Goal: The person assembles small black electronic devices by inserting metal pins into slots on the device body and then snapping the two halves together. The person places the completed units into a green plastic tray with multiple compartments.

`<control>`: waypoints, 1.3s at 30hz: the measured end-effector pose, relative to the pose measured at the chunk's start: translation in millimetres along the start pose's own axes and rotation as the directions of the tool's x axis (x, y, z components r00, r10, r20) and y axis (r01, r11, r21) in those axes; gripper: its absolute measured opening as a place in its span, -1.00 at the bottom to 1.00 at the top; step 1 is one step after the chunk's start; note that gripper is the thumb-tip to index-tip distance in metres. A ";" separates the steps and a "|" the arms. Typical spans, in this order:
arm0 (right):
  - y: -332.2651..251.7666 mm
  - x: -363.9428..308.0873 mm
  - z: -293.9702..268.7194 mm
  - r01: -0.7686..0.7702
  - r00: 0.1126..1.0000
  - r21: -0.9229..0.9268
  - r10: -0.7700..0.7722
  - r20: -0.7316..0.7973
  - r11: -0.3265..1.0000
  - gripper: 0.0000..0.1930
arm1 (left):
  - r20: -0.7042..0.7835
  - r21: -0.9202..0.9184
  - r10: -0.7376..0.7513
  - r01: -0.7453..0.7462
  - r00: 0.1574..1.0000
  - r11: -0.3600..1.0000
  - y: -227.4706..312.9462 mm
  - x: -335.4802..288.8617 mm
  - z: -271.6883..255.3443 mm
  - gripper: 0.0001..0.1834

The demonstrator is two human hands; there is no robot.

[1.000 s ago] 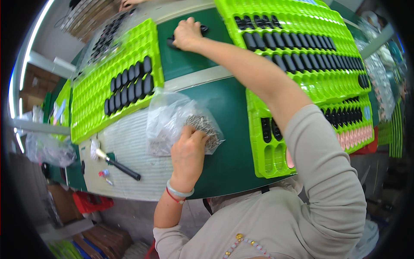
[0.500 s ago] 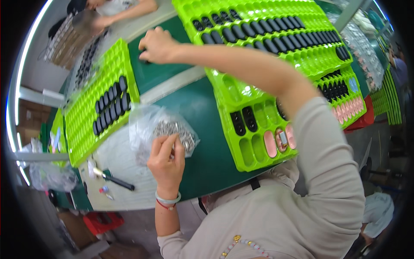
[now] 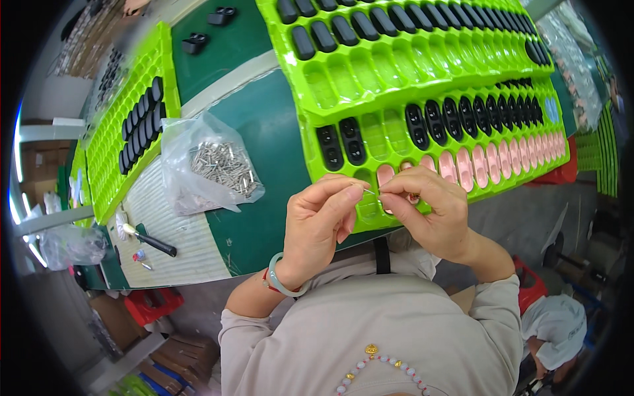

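Note:
My left hand (image 3: 323, 214) is closed in a pinch on a thin metal pin (image 3: 367, 190), just above the near edge of a green tray (image 3: 360, 228). Close beside it, my right hand (image 3: 432, 212) has thumb and forefinger near the pin's other end; what it holds is not clear. Partly hidden under its fingers is a shiny reddish piece (image 3: 413, 197). Behind the hands, the tray holds glossy black oval shells (image 3: 352, 140) and pink oval shells (image 3: 463, 168). To the left, a clear plastic bag (image 3: 181, 162) lies open around many small metal pins (image 3: 224, 168).
A second green tray (image 3: 330, 105) with matte black oval pieces sits behind. Another (image 3: 109, 178) stands at left with black pieces. Two small black cases (image 3: 221, 15) (image 3: 194, 43) lie on the green tabletop. A black-handled tool (image 3: 157, 243) rests at front left; red stools (image 3: 153, 303) stand below.
My right hand has come back from the far left of the table to meet my left hand. My left hand has moved right, away from the bag. The black cases now show.

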State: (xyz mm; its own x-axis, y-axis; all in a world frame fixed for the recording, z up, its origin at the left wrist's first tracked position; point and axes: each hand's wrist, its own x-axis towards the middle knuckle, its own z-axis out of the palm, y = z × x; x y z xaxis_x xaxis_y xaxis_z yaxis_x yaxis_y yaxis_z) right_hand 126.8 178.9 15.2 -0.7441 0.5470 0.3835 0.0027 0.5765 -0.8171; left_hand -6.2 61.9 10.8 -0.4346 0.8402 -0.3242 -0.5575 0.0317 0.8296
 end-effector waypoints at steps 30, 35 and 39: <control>21.9 -20.5 -33.7 -0.623 0.766 0.648 0.510 0.391 0.437 -0.86 | 0.841 0.371 -0.159 -0.767 0.517 -0.524 52.1 85.5 16.5 -0.76; 22.4 -24.6 -36.8 -0.640 0.756 0.627 0.511 0.409 0.444 -0.86 | 0.846 0.108 -0.382 -0.820 0.373 -0.561 62.7 96.3 17.9 -0.80; 30.6 -26.1 -27.3 -0.523 0.845 0.656 0.435 0.312 0.544 -0.90 | 0.899 -0.015 -0.369 -0.824 0.237 -0.566 69.6 98.3 11.7 -0.79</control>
State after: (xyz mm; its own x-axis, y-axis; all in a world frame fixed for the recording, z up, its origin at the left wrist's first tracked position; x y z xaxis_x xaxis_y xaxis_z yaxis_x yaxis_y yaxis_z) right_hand 164.5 198.8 -8.2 -0.8360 0.5231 -0.1659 -0.0478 -0.3706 -0.9276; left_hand -79.5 152.9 41.9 0.7385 0.6738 0.0254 0.6630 -0.7188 -0.2089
